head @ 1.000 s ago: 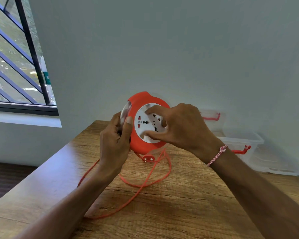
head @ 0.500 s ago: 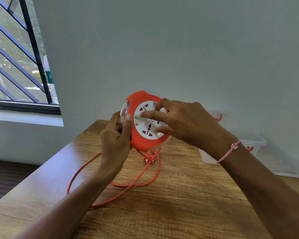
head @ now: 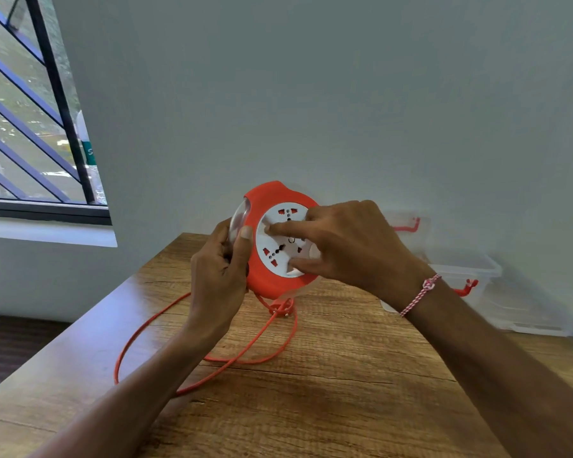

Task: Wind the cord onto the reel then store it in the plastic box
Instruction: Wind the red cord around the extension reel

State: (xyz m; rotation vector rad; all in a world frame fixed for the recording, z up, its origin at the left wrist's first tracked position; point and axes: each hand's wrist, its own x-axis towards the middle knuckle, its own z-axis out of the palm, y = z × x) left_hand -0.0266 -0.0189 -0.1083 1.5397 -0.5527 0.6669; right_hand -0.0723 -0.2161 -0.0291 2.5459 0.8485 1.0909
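We are mid-winding: our left hand (head: 217,276) grips the reel (head: 272,239) upright above the desk (head: 344,375), and our right hand (head: 341,246) presses its fingers (head: 280,229) on the white dial. Loose cord (head: 245,355) lies toward the desk's left edge; next, more turning. The plastic box (head: 467,272) waits at the far right corner.

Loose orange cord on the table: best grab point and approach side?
Judgement: pinch the cord on its near loop lying flat on the table, from above. It's thin, exposed, away from both hands; the stretch under the reel bunches around the plug.
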